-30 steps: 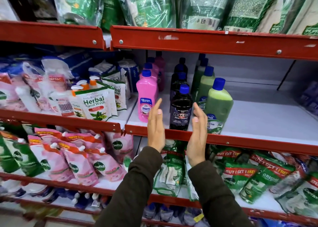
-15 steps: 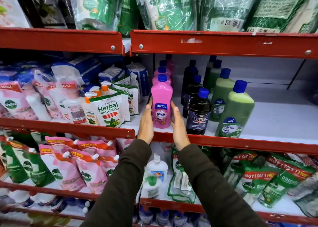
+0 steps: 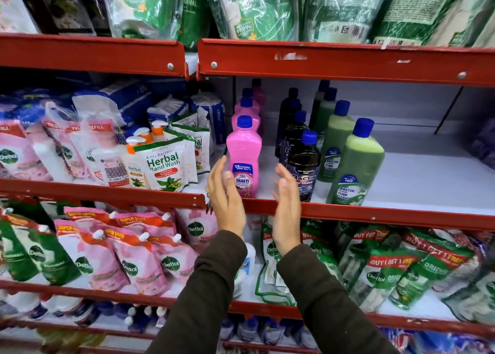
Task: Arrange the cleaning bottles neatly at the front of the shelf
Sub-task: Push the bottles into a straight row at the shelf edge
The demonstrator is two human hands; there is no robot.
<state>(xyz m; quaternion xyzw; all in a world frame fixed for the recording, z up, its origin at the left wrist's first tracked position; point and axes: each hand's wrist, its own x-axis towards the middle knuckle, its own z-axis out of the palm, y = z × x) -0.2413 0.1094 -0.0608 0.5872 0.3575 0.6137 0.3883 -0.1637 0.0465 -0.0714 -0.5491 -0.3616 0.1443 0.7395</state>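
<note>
Your two hands hover with flat palms facing each other, fingers spread and gripping nothing, just in front of the red metal shelf lip. The left hand sits just left of the front pink plastic bottle with a blue cap, apparently clear of it; the right hand lies between that bottle and the black plastic bottle with a blue cap. The pink bottle stands upright at the lip, label forward, its row running back behind it. To the right of the black bottle, the front green plastic bottle with a blue cap also stands near the lip. To square the pink bottle well, press both palms lightly against its sides, low down, and nudge it flush with its neighbours without tipping it.
</note>
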